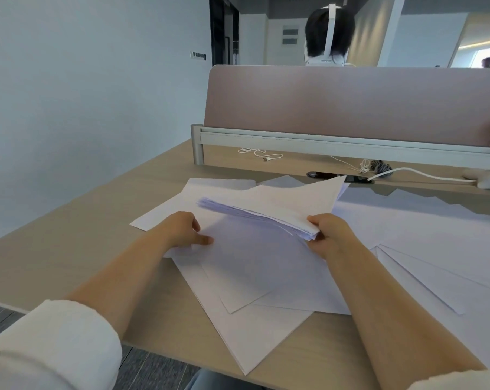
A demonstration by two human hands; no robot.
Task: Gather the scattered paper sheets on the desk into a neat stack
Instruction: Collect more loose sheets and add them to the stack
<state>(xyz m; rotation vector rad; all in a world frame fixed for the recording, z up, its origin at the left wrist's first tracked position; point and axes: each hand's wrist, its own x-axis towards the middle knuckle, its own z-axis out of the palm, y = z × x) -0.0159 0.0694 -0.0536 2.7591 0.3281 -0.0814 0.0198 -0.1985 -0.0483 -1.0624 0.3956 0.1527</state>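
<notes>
On the counter (69, 235), mid-gather: right hand (329, 235) grip pinches the paper bundle (280, 204); left hand (182, 229), grip slack, rests on loose sheets (252, 277), prob. next pickup.

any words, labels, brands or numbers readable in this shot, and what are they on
Nothing here can be read.
The stack in the right hand and the loose sheets: the sides that show are blank.
The grey plaques on the far wall: too small and blurred to read.
The switch panel: no legible marks.
</notes>
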